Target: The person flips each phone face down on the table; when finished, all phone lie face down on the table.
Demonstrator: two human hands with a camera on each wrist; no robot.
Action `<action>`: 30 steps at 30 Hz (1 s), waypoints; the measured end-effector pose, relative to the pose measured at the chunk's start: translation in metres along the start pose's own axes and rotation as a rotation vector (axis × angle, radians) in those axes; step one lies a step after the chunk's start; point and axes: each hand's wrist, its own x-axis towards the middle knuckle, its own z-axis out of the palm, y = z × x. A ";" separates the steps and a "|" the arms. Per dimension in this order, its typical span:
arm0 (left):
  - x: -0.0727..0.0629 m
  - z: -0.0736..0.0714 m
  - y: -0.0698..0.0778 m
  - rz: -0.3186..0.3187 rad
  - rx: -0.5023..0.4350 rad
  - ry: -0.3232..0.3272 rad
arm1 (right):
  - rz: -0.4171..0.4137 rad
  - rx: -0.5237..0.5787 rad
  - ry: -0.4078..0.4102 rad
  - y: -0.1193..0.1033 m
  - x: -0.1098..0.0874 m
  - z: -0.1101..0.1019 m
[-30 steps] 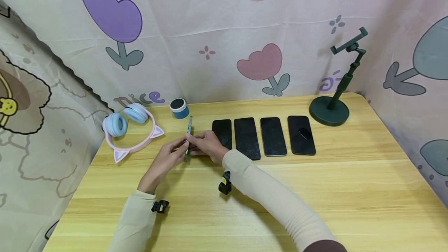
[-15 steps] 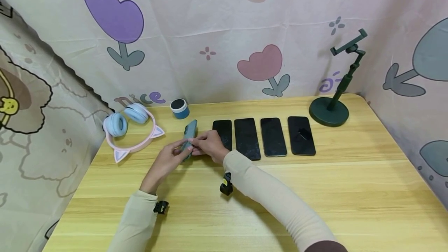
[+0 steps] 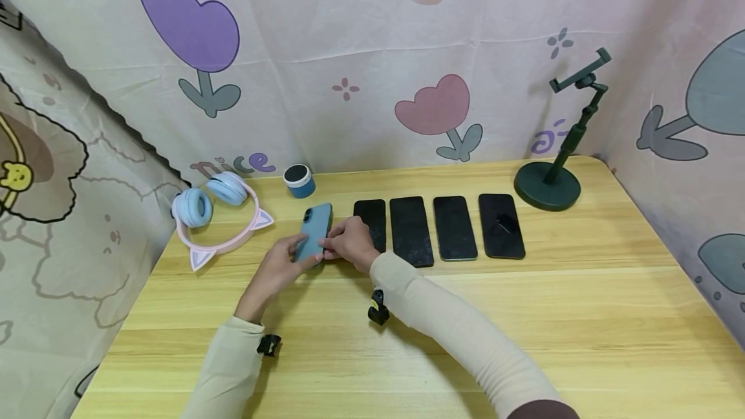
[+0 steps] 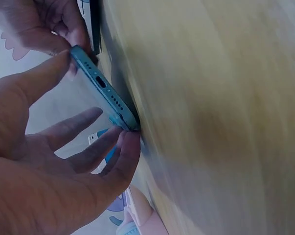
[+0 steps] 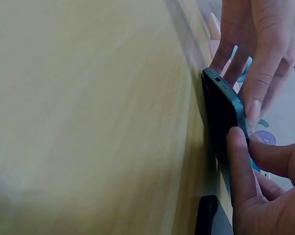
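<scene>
A blue-green smartphone (image 3: 317,224) leans over the table with its back and camera lenses upward. My left hand (image 3: 275,275) spans its near end, thumb on the right edge and fingers on the left edge. In the left wrist view, the phone's bottom edge (image 4: 102,84) with its charging port slants, its left side down at the tabletop and its right side raised. My right hand (image 3: 352,244) pinches the raised right edge between thumb and forefinger. The dark screen (image 5: 219,110) faces the table in the right wrist view.
Several black phones lie in a row to the right, the nearest one (image 3: 372,215) beside my right hand. Pink cat-ear headphones (image 3: 233,243) lie at left. A small blue jar (image 3: 299,185) stands behind the phone, and a dark green phone stand (image 3: 547,185) stands at back right.
The blue-green phone has turned from standing edge-on to leaning right, so its back now shows from above. Both hands stay on it and have hardly shifted.
</scene>
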 end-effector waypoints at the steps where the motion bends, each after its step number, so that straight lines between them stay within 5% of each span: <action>1: 0.000 0.000 0.000 -0.005 0.007 0.004 | 0.004 -0.023 0.002 0.000 0.000 0.000; 9: 0.003 0.002 0.000 -0.041 0.052 0.015 | -0.014 -0.118 -0.008 0.000 -0.002 -0.001; 18: 0.004 0.002 0.002 -0.041 0.069 0.020 | -0.102 -0.432 -0.012 -0.007 -0.004 -0.003; 30: 0.005 0.001 0.012 -0.009 0.172 0.073 | -0.195 -0.569 -0.091 -0.021 -0.012 -0.022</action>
